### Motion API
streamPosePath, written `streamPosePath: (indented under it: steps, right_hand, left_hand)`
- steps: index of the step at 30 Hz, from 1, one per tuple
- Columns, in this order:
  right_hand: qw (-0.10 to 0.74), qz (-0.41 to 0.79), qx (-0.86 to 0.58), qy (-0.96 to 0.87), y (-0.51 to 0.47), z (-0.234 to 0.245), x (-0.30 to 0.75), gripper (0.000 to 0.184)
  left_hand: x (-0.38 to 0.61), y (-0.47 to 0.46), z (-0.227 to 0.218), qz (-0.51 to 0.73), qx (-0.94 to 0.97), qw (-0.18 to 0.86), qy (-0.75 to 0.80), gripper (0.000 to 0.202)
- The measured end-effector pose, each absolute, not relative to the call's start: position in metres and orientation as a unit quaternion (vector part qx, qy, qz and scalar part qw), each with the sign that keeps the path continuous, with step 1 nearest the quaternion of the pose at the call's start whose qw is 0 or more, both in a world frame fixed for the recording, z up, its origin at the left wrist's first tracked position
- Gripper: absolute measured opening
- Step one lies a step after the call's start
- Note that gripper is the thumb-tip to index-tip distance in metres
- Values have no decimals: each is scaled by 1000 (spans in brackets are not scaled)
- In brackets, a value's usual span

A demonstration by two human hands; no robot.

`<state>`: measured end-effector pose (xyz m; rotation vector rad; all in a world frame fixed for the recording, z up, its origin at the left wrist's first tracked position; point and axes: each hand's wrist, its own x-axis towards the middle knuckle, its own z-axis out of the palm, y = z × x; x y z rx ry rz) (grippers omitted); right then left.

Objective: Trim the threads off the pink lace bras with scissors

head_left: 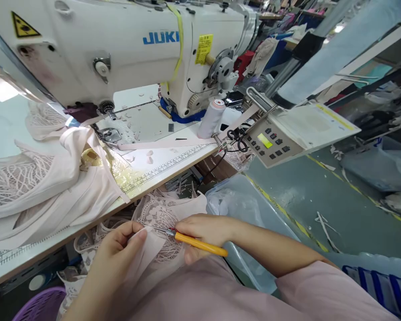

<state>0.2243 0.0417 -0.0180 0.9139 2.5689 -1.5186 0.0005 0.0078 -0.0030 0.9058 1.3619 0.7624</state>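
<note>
My right hand (203,229) is closed round thread snips (200,244) with an orange handle; part of the tool is hidden by my fingers. The metal blades point left, their tips close to my left fingertips. My left hand (123,245) pinches the edge of a pale pink lace garment (162,216) between thumb and forefinger. That garment lies across my lap, below the table edge, with its lace part between my two hands. Where the blades meet the cloth, I cannot tell whether they touch it.
A white sewing machine (127,49) stands on the table, with more pale garments (47,187) heaped at its left. A thread cone (212,118) and a control box (270,142) are on the right. Below are a clear plastic bin (263,223) and a purple basket (42,305).
</note>
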Motion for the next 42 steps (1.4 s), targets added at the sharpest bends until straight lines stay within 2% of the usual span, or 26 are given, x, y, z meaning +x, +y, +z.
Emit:
streamPosePath:
  steps: [5, 11, 20, 28, 34, 38, 42]
  right_hand:
    - [73, -434, 335, 833, 37, -8, 218, 44]
    - [106, -415, 350, 833, 37, 1, 216, 45]
    - [126, -403, 381, 822, 34, 7, 214, 51]
    - [128, -413, 406, 805, 29, 8, 209, 42]
    - [107, -411, 428, 798, 25, 2, 208, 35]
    - [86, -428, 443, 783, 25, -4, 211, 37]
    - [-12, -439, 476, 762, 27, -8, 213, 43]
  left_hand:
    - [-1, 9, -3, 341, 410, 600, 596, 29]
    - [-4, 10, -3, 321, 418, 595, 607, 27]
    - [-6, 11, -2, 320, 433, 593, 599, 25]
    - [-4, 10, 1, 327, 414, 597, 605, 23]
    - [-5, 11, 1, 323, 419, 598, 601, 24]
    - [-8, 12, 0, 306, 437, 601, 595, 26]
    - [-9, 10, 0, 323, 420, 598, 602, 27]
